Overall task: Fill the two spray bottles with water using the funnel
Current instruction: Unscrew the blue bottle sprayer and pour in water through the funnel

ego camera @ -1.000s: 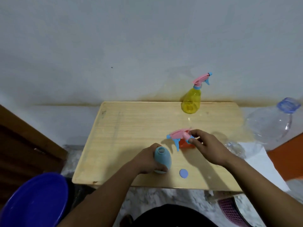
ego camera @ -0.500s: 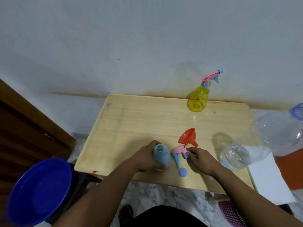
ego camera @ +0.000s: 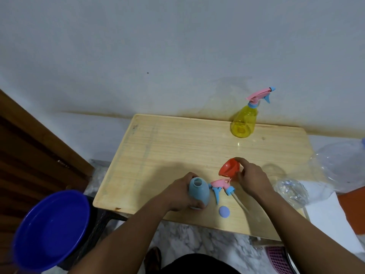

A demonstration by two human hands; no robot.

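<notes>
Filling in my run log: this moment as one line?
step: fetching funnel | left hand: holds open blue spray bottle | right hand: grips orange plastic funnel

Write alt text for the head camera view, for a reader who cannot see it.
A person's left hand grips an open blue spray bottle upright on a wooden table while the right hand holds an orange funnel. The bottle's pink spray head lies between the hands; a capped yellow spray bottle stands by the wall.
</notes>
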